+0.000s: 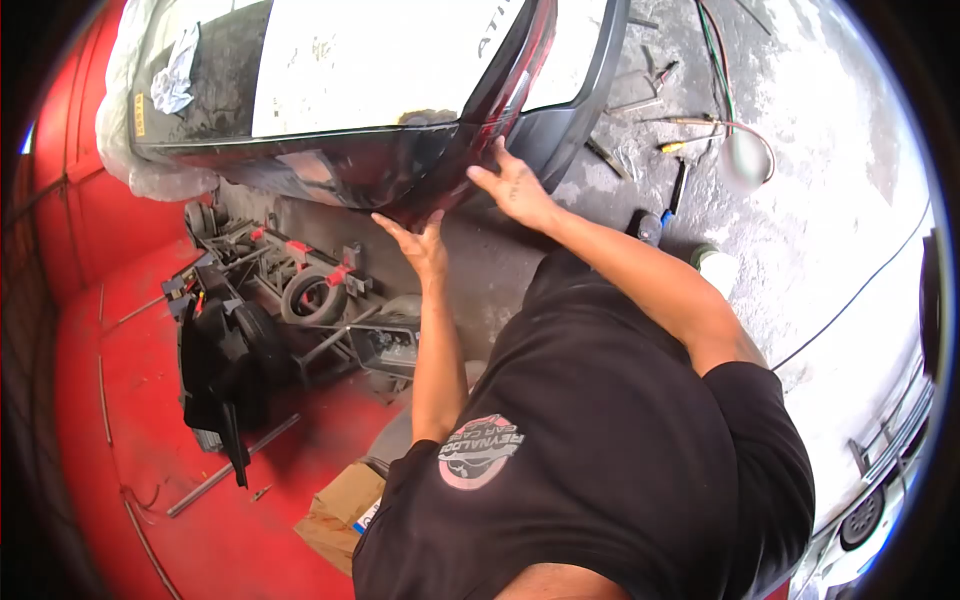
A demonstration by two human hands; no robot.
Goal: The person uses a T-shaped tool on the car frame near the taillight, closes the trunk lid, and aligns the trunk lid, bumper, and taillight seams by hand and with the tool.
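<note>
The rear corner of a dark car (350, 165) faces me, with a reddish tail light strip (515, 85) running up from it. My left hand (420, 243) reaches up to the lower edge of this corner, thumb and fingers spread, fingertips at the panel. To its right, my right hand (513, 190) rests against the corner just below the light, its fingers apart. Neither hand has anything in its grasp. A crumpled cloth or paper (176, 75) lies on the car at the far left, beside clear plastic sheeting (115, 130).
Tools, rods and a hose (725, 70) lie on the grey floor at the right, near a white-topped container (716, 265). At the left, a tyre (313, 296), metal frames and black parts (215, 360) cover the red floor. A cardboard box (340, 510) sits by my left side.
</note>
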